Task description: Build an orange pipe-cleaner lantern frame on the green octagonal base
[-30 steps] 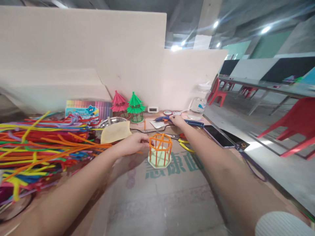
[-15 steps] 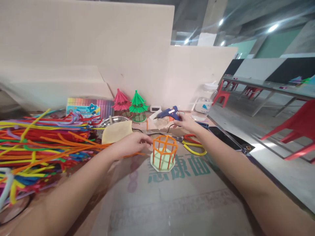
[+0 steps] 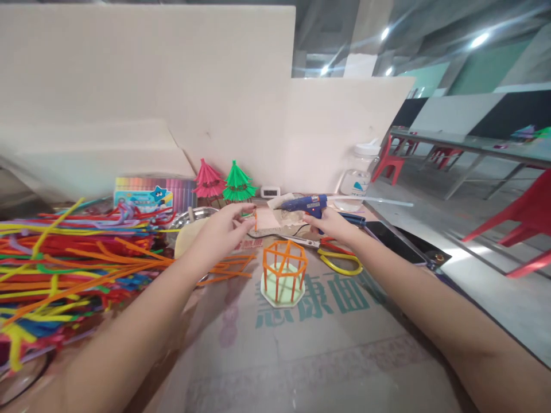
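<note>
Glue gun [image 3: 303, 203] is gripped by its handle in the right hand [image 3: 338, 226], nozzle to the left, glue stick [image 3: 383, 201] jutting out to the right. Left hand [image 3: 226, 226] has thumb and fingers at an orange strip [image 3: 256, 219]; cannot tell whether the strip is pinched or only neared. Orange frame [image 3: 284, 258] stands unheld on its pale base [image 3: 273, 293], on the printed board [image 3: 275, 344], between the forearms and nearer than both hands. Risks, as judged: if the nozzle is hot (heat not visible) and the hands draw together, the left fingertips could be burned; a pull on the gun could drag its cord [image 3: 301, 228] across the tool [image 3: 344, 272]; a low forearm sweep could topple the frame, which looks light. Count: glue gun, 1; glue stick, 1; frame, 1, posts overlapping, number uncertain; trees at far side, 2, pink tree [image 3: 209, 178] and green tree [image 3: 239, 182]; clock [image 3: 270, 192], 1; bottle [image 3: 357, 178], 1, far right; phone [image 3: 394, 244], 1, right; marker set [image 3: 146, 198], 1, far left; pipe cleaners [image 3: 81, 246] heaped left, too many to count.
</note>
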`<action>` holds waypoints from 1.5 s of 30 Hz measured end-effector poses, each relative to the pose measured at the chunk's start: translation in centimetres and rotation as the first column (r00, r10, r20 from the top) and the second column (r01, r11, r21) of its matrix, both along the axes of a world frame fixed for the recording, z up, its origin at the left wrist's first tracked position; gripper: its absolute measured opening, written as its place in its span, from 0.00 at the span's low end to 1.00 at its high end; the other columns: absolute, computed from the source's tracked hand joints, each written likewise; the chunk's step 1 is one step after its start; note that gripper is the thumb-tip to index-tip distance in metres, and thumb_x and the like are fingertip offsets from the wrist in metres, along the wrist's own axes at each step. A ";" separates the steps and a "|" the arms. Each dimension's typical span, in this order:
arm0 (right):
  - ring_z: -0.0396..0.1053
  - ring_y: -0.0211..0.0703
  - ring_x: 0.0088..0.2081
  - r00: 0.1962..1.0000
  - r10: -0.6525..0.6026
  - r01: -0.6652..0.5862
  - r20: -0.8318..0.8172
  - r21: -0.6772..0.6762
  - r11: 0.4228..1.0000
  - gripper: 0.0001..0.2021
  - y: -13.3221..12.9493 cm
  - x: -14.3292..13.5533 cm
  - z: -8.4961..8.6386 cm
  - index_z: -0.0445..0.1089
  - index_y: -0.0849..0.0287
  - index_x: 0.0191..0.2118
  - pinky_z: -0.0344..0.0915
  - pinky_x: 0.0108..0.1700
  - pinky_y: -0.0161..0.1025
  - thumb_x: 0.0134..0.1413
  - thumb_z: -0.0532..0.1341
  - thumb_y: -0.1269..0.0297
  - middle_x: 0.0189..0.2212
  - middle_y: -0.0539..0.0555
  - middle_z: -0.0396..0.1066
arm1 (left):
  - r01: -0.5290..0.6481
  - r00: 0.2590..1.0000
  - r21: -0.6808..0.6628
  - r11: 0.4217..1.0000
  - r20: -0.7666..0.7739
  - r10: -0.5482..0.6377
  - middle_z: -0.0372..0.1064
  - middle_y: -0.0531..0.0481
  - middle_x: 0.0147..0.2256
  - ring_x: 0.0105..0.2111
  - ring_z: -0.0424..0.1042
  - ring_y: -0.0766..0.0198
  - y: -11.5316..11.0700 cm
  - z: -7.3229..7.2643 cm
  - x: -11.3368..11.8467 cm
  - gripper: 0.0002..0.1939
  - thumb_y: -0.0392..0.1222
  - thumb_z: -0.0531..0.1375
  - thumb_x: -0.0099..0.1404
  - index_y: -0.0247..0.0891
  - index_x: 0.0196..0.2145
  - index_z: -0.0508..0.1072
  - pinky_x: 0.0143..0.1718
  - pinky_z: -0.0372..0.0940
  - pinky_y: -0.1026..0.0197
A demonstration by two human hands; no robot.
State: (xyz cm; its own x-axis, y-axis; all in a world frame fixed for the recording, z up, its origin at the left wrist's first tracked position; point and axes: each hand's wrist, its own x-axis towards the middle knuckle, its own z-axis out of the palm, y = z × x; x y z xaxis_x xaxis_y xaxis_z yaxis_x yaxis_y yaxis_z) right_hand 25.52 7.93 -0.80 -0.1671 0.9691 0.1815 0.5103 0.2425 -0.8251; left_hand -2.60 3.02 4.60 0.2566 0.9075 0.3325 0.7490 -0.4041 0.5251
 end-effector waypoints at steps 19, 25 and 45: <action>0.63 0.37 0.22 0.977 0.175 -0.176 -0.119 0.007 0.984 0.15 -0.3 2.5 1.1 0.73 0.60 0.30 0.65 0.29 0.37 0.51 0.65 0.51 0.19 0.49 0.68 | 0.024 0.998 -0.294 0.955 -0.042 -0.038 0.75 0.45 0.37 0.37 0.75 0.56 11.5 -2.1 3.1 0.13 0.44 0.59 0.68 0.30 0.42 0.77 0.41 0.70 0.55; 0.55 0.32 0.19 0.858 0.232 -0.216 -0.459 0.089 0.972 0.12 -0.7 2.6 1.7 0.73 0.59 0.37 0.68 0.34 0.39 0.51 0.67 0.56 0.20 0.46 0.68 | -0.039 0.999 -0.327 0.944 -0.048 0.024 0.68 0.43 0.53 0.48 0.72 0.54 13.8 -5.5 4.7 0.19 0.46 0.59 0.70 0.35 0.54 0.68 0.47 0.71 0.47; 0.74 0.43 0.32 0.650 0.483 -0.568 -0.586 0.048 0.822 0.18 -5.2 2.0 4.3 0.72 0.56 0.40 0.72 0.37 0.41 0.52 0.67 0.47 0.33 0.54 0.75 | 0.515 0.815 0.158 0.843 -0.394 -0.425 0.71 0.51 0.34 0.37 0.68 0.61 -2.0 2.3 2.7 0.09 0.39 0.59 0.69 0.43 0.36 0.80 0.39 0.59 0.59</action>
State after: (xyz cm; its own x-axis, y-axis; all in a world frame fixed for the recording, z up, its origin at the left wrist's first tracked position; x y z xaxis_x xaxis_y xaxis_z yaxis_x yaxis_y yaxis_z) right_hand 27.52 2.78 3.54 -0.5669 0.7705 0.2914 -0.2227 0.1972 -0.9547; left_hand 0.09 1.06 6.95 0.7648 0.5454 0.3429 0.5416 -0.8325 0.1163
